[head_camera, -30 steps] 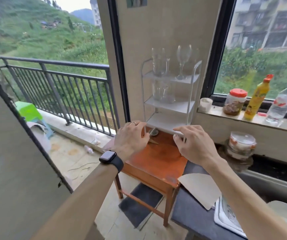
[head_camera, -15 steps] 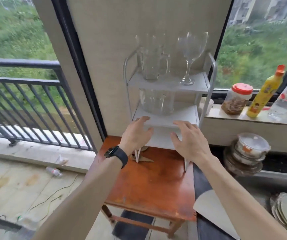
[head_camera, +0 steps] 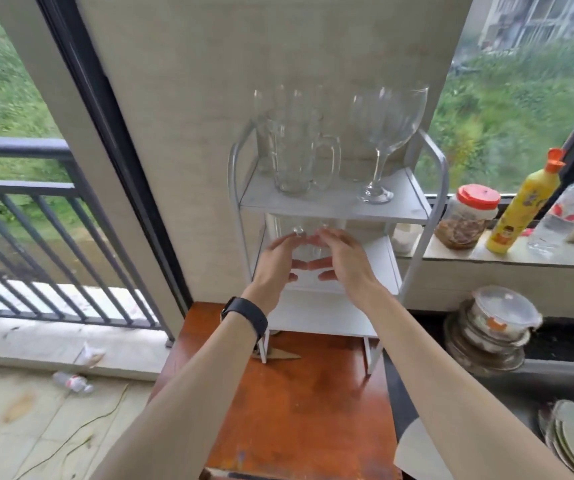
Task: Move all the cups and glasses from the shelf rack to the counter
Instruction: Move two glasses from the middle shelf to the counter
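Headroom tight: clear glass sits on middle tier of shelf rack, close under the top tier, posts at both sides, front open. Handled mug and wine glass stand above. Rack on orange table. Left hand and right hand reach in, fingers curled round the glass from opposite sides.
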Demonstrator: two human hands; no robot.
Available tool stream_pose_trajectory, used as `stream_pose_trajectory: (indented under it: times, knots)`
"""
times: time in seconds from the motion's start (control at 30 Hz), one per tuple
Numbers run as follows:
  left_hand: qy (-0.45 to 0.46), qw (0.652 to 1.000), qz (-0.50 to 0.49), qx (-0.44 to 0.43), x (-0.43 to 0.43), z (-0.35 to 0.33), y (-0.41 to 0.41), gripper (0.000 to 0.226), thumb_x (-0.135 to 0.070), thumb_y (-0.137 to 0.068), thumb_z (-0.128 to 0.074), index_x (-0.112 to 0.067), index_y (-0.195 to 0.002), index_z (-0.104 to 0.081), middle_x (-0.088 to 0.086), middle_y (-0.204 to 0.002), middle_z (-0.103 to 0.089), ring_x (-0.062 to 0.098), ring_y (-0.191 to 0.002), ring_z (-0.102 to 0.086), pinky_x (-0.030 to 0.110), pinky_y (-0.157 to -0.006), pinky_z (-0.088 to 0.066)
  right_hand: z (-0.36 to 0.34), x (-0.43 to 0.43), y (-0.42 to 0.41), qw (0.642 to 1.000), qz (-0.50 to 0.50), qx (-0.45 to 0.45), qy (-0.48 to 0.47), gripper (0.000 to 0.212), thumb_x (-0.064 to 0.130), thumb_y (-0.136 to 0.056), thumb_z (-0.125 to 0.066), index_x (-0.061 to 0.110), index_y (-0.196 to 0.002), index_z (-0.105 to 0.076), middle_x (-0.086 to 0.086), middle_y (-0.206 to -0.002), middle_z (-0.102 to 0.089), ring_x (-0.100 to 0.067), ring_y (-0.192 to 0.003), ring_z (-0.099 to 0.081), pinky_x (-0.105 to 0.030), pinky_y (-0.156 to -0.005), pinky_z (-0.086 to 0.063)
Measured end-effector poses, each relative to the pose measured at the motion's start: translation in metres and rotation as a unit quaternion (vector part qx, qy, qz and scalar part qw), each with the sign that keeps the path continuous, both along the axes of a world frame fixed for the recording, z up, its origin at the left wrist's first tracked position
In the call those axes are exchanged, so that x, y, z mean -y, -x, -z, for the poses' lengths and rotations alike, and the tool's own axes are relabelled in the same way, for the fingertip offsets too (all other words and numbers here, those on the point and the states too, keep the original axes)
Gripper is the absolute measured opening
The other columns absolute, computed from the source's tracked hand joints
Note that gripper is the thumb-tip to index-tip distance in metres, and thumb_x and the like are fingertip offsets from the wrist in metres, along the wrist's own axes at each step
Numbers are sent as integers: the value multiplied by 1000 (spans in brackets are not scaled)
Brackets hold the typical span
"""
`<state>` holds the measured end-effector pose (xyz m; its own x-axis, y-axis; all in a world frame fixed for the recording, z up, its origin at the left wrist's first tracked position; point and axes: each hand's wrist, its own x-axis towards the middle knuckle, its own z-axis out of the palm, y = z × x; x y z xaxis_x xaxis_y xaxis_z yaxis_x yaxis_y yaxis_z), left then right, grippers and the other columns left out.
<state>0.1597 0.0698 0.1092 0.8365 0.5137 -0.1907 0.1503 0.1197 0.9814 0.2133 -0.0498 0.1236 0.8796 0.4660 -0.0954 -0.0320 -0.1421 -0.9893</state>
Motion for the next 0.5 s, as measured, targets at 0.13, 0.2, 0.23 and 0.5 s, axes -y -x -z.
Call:
stream_pose_trajectory:
  times: [0.13,0.2,0.23,0.5]
  knots:
    - [68,998,-8,1,-5,-1,-5,29,-36,-95,-53,-17,-108,-70,1,-112,-67,17,-66,-57,28,-60,-40,1,0,-11,999,18,-44,-7,34,43,-103,-47,17,-110,-68,2,-103,-71,-18,-68,-64,-33,-66,-51]
    - [83,996,-21,-20,-8,0,-3,28,-41,-95,-55,-16,-94,-67,1,-95,-63,16,-60,-50,27,-55,-38,3,5,-12,997,40,-70,-8,43,52,-101,-48,13,-100,-66,1,-91,-62,-17,-61,-58,-31,-59,-49]
    - [84,996,-22,-33,-9,1,-1,31,-45,-94,-57,-16,-87,-64,1,-89,-60,15,-57,-48,27,-53,-37,4,8,-12,995,50,-82,-3,47,58,-98,-48,14,-91,-63,0,-85,-57,-18,-59,-56,-30,-57,-47]
    - [15,995,-23,-94,-8,-3,9,58,-75,-87,-45,-19,-81,-61,-2,-74,-49,13,-57,-38,25,-49,-31,-4,25,-12,987,63,-81,121,65,83,-84,-38,23,-59,-34,6,-56,-42,-13,-42,-30,-26,-43,-21]
